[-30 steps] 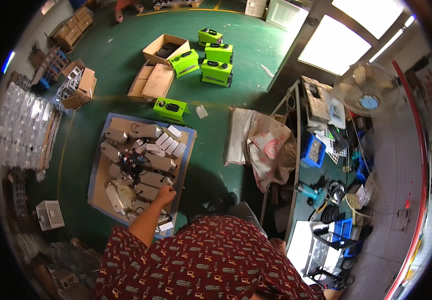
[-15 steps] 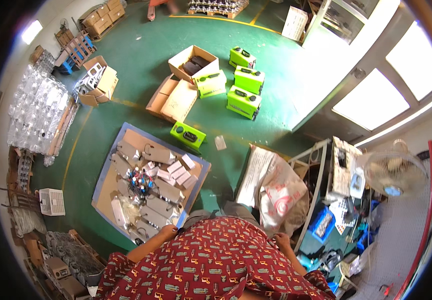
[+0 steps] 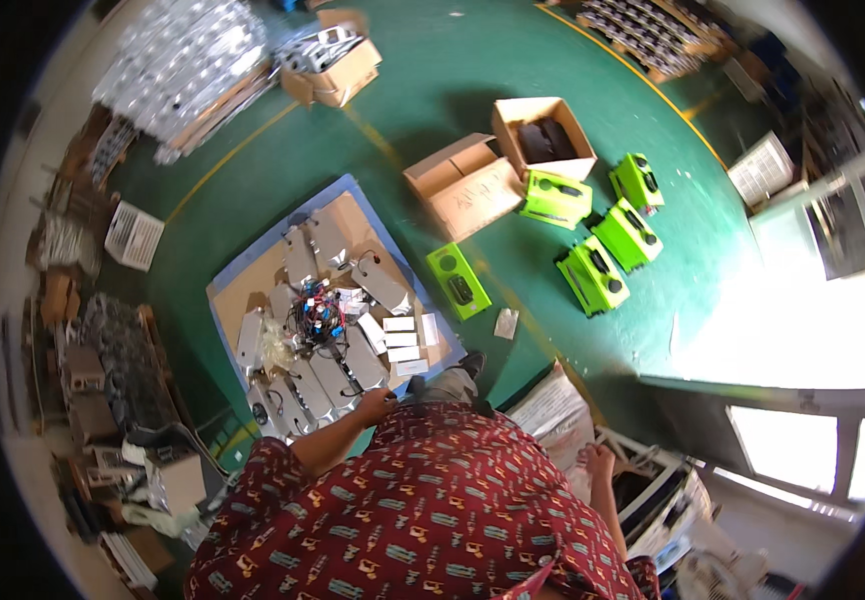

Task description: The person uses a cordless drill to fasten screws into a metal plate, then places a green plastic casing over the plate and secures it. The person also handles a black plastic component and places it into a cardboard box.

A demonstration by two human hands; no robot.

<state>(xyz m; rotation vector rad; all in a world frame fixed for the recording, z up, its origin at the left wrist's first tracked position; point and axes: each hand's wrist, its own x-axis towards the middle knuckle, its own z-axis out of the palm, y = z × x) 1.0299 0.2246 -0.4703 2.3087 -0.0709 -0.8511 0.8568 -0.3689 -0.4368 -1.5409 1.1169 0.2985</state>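
Note:
My left hand (image 3: 377, 406) is closed beside my left hip, at the near edge of a blue-rimmed pallet (image 3: 224, 268). A small dark thing shows at its fingers, too small to name. On the pallet lie several grey metal housings (image 3: 328, 240), a tangle of coloured wires (image 3: 319, 312) and several small white boxes (image 3: 400, 339). My right hand (image 3: 599, 461) hangs out to the right with its fingers curled and nothing visible in them. It is nearest to a white sack (image 3: 553, 412) on the floor.
A green machine case (image 3: 458, 281) lies right of the pallet. Several more green cases (image 3: 593, 276) stand beyond it, near an open carton with dark parts (image 3: 547, 140) and another cardboard box (image 3: 465, 188). A metal rack (image 3: 633, 455) and a door (image 3: 799, 440) are at the right.
My view has turned to the right, and I have shifted closer to the pallet and green cases. My left hand stays low at my side; the right hand has swung a little outward.

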